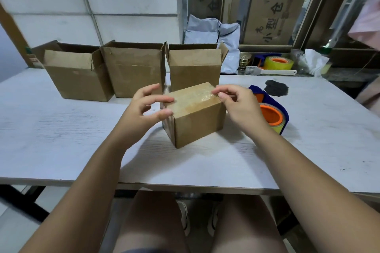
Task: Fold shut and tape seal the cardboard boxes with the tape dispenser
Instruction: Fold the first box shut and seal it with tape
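A small closed cardboard box (197,121) stands mid-table, with clear tape along its top seam. My left hand (144,107) is at the box's left end; its index fingertip rests on the top and its thumb touches the near top corner, while the other fingers are spread and lifted. My right hand (236,104) has curled fingers, and its thumb and index finger pinch the box's top right edge where the tape ends. A blue tape dispenser (273,113) with an orange-cored roll lies on the table just right of the box, behind my right hand. Three open boxes (131,74) stand in a row behind.
The white table (61,139) ends just before my knees. A dark patch (276,88) marks its far right. On the ledge behind are a second tape roll (278,63), a white comb (269,71), crumpled tissue (316,61) and a grey plastic bag (226,43).
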A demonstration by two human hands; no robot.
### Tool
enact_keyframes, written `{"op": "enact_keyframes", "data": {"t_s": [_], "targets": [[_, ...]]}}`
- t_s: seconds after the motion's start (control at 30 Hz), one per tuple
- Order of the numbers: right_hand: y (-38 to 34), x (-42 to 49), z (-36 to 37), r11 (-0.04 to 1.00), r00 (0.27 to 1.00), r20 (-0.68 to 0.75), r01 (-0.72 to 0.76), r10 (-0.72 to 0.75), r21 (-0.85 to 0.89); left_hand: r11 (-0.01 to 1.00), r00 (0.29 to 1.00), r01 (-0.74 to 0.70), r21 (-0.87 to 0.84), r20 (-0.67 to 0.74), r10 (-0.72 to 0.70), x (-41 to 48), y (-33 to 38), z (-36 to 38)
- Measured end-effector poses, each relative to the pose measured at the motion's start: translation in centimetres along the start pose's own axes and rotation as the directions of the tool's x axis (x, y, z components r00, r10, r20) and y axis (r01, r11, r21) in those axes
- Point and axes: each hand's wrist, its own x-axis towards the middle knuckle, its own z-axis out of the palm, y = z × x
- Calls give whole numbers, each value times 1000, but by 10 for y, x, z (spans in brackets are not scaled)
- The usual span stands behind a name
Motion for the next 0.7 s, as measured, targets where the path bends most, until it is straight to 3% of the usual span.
{"op": "enact_keyframes", "data": {"t_s": [0.17, 0.5, 0.6, 0.7], "targets": [[1, 10, 3, 996, 997, -7, -71, 72, 51, 995, 995, -86, 52, 60, 83, -1, 7, 8], [8, -14, 5, 996, 985, -165, 67, -56, 61, 886, 971, -238, 398, 129, 203, -3, 25, 32], [5, -28, 0, 994, 997, -28, 75, -73, 81, 847, 966, -256, 466, 162, 203, -1, 25, 40], [8, -33, -7, 997, 988, 134, 64, -70, 53, 899, 964, -237, 367, 206, 170, 4, 24, 41]]}}
